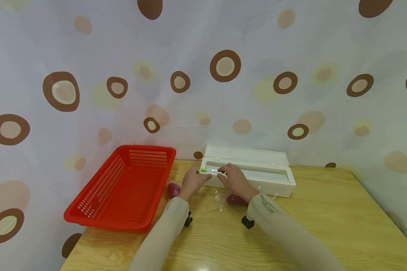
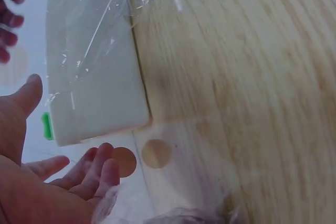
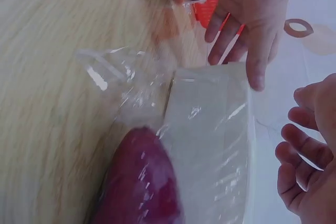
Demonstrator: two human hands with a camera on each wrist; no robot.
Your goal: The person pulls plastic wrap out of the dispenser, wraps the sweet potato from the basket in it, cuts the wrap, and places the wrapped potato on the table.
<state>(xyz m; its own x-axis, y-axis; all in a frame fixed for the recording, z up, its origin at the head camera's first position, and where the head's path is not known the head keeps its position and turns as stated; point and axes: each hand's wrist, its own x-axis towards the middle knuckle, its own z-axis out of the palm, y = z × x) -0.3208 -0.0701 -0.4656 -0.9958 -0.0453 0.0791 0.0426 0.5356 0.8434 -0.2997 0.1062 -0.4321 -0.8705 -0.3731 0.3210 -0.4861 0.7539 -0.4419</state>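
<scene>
A white cling film dispenser box [image 1: 269,187] stands with its lid [image 1: 247,153] raised, a green slider [image 1: 204,170] at its left end. Clear film [image 3: 131,80] hangs over its front onto the table. My left hand [image 1: 192,181] is at the box's left end, fingers spread; touching cannot be told. Above the box's left half, my right hand [image 1: 236,181] has loosely bent fingers with nothing visible between them. A purple-red tapered vegetable [image 3: 139,182], perhaps a sweet potato, lies before the box, close to the film. Another purple piece [image 1: 173,189], film-wrapped, lies left of my left hand.
A red plastic basket [image 1: 149,216] with slotted sides stands on the left of the wooden table [image 1: 329,210]. Behind the table hangs a pale sheet [image 1: 196,45] with brown rings. The box's raised lid is close to that sheet.
</scene>
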